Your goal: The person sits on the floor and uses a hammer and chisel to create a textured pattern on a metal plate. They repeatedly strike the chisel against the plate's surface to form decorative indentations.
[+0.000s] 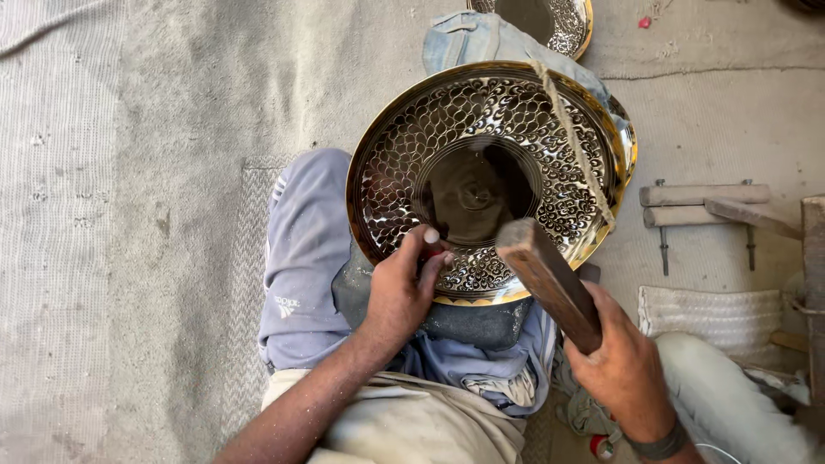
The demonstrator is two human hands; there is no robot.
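My left hand (402, 288) is closed around a thin punch (429, 243), its tip set on the patterned band of the brass tray (550, 112) at about 6 o'clock. My right hand (620, 361) grips a wooden mallet (546, 275), its head raised just right of the punch at the tray's 5 o'clock. The tray rests tilted on my lap, its smooth dark centre holding nothing but reflection. A rope (574, 137) crosses its rim from 12 towards 3 o'clock. A second tray (567, 26) lies beyond at 12 o'clock, partly hidden by cloth (477, 39).
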